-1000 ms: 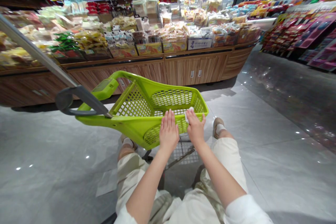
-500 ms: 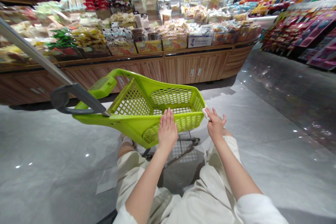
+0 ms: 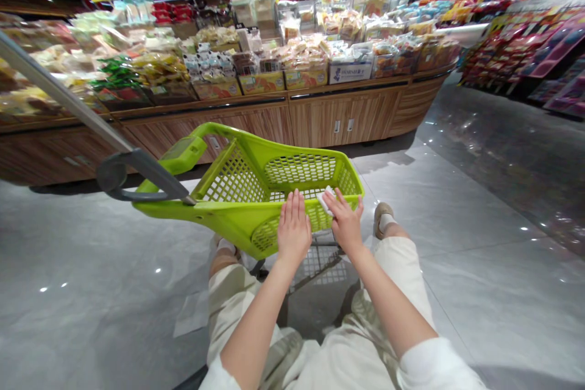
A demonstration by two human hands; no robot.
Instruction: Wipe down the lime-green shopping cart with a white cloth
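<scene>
A green plastic shopping cart basket (image 3: 228, 210) stands before me, turned sideways, its lattice walls enclosing no goods that I can see. My left hand (image 3: 294, 228) lies flat on the near rim, fingers stretched out and holding nothing. To its right, my right hand (image 3: 346, 222) presses a small folded white tissue (image 3: 325, 200) against the same rim. The fingers partly cover the tissue. A grey curved handle piece (image 3: 137, 175) is at the cart's left end.
Behind the cart runs a wooden display counter (image 3: 320, 116) stacked with packaged foods. A metal pole (image 3: 68, 94) slants in from the upper left. More shelves of goods (image 3: 507, 42) stand at the right. My legs straddle the near side of the cart on a grey tiled floor (image 3: 475, 207).
My right hand has slid left with the white tissue, from the cart's right corner along the near rim towards my left hand. My left hand has stayed on the rim.
</scene>
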